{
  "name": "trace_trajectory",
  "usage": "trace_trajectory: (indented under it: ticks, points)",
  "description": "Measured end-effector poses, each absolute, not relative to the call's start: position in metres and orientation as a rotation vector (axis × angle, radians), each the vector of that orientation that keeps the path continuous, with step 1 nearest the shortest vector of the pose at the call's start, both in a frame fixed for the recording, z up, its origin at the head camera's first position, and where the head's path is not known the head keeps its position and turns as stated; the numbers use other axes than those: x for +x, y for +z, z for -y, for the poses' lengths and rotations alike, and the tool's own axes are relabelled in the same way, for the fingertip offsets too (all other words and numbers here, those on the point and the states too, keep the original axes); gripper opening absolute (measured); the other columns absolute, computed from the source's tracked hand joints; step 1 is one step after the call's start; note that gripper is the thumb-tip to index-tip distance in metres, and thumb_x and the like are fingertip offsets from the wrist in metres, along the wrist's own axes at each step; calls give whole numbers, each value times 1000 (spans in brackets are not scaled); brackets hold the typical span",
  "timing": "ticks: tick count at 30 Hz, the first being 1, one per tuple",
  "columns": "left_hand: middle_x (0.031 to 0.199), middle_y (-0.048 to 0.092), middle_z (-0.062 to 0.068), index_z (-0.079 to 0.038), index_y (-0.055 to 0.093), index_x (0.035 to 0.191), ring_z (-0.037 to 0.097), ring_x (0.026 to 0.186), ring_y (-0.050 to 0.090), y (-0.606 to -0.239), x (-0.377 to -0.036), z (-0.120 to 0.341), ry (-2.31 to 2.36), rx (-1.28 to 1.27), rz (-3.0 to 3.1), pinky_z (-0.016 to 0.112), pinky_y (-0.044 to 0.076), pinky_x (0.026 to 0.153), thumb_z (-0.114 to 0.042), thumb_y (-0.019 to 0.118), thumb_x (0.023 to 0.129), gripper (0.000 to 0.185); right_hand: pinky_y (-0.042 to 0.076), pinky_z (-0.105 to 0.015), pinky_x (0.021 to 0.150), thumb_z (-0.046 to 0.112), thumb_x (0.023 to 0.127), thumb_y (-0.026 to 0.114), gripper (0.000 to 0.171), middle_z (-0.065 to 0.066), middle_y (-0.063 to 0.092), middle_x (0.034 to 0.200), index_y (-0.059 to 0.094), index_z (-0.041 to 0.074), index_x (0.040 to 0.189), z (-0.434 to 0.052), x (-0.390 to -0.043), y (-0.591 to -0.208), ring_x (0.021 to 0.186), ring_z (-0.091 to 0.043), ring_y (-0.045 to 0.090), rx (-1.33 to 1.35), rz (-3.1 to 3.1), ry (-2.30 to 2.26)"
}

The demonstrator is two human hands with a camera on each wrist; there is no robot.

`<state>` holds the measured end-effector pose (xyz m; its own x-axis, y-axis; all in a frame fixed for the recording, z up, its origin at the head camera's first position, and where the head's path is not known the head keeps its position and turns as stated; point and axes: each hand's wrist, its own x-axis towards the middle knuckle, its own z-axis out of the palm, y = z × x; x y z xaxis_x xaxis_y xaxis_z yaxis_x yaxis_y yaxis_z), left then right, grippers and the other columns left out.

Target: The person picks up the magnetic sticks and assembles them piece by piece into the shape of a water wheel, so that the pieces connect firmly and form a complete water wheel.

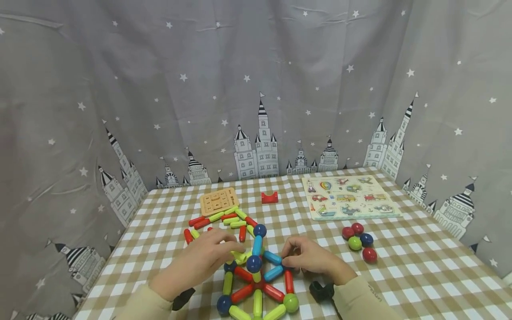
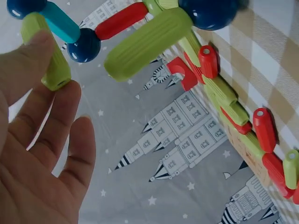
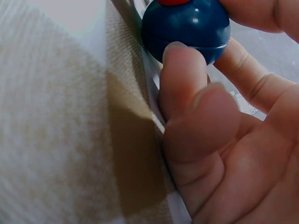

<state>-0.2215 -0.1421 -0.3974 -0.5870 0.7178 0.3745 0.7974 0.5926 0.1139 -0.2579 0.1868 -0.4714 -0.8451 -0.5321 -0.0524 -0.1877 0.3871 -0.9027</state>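
On the checked worktop (image 1: 420, 262), the left hand (image 1: 202, 260) rests at the left side of the rod-and-ball frame (image 1: 256, 284). Its fingers (image 2: 56, 121) lie nearly straight and loosely spread, the tips touching a green rod (image 2: 46, 56) that stands up from the frame; they are not curled round it. Behind this hand lies a heap of loose rods (image 1: 222, 220), red and green, and behind that a tan board (image 1: 219, 201). A red block (image 1: 270, 197) sits further right near the curtain.

The frame stands in the middle, between the two hands, its rods joined by blue and green balls.

The right hand (image 1: 314, 260) is at the frame's right side. Its thumb and fingers (image 3: 184, 70) pinch a dark blue ball (image 3: 187, 28) just above the cloth.

Right of that hand a cluster of loose balls (image 1: 358, 242) lies on the cloth, and behind it a picture puzzle (image 1: 350, 202).
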Motion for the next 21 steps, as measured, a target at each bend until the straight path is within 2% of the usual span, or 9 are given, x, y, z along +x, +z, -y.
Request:
trace_trajectory:
  ticks: [4, 6, 10, 13, 16, 18, 21]
  points:
    - [108, 63, -14, -31, 72, 118, 5, 99, 58, -403, -224, 139, -437, -1302, 2491, 29, 54, 86, -11, 84, 85, 41, 46, -25, 53, 19, 92, 74, 14, -3, 67, 96, 67, 10, 99, -187, -256, -471, 64, -14, 57, -610, -2318, -1431]
    - [112, 63, -14, -32, 69, 123, 6, 102, 59, -405, -224, 140, -444, -1297, 2474, 30, 55, 88, -13, 85, 85, 46, 46, -26, 52, 19, 92, 74, 14, -3, 67, 96, 67, 10, 100, -187, -256, -471, 64, -15, 57, -604, -2326, -1424]
    - [121, 60, -11, -28, 63, 132, 6, 109, 58, -414, -217, 146, -474, -1130, 2483, 31, 56, 89, -27, 91, 80, 59, 46, -26, 52, 19, 91, 74, 13, -3, 67, 95, 67, 11, 99, -187, -257, -467, 63, -15, 57, -611, -2352, -1404]
    - [103, 60, -8, -23, 60, 116, 6, 88, 57, -420, -205, 148, -623, -880, 2724, 26, 53, 70, -49, 91, 75, 58, 46, -26, 52, 18, 91, 74, 13, -3, 66, 94, 68, 11, 99, -187, -258, -464, 63, -15, 57, -622, -2366, -1386]
    - [80, 55, -7, -24, 56, 97, 8, 67, 49, -429, -195, 150, -764, -703, 3047, 26, 41, 56, -64, 88, 69, 58, 47, -27, 52, 19, 91, 75, 12, -3, 67, 93, 69, 13, 99, -188, -260, -459, 63, -15, 58, -627, -2379, -1357]
    - [75, 56, -8, -25, 59, 93, 9, 62, 49, -435, -195, 153, -785, -712, 3208, 28, 39, 53, -69, 83, 70, 55, 47, -27, 53, 21, 91, 76, 12, -1, 67, 91, 70, 13, 97, -191, -261, -457, 63, -14, 58, -641, -2388, -1337]
    - [75, 58, -12, -26, 64, 94, 7, 64, 51, -446, -202, 160, -816, -811, 3233, 29, 41, 56, -65, 81, 76, 46, 45, -25, 54, 22, 91, 77, 12, 2, 67, 81, 71, 12, 91, -196, -261, -456, 61, -10, 56, -703, -2368, -1315]
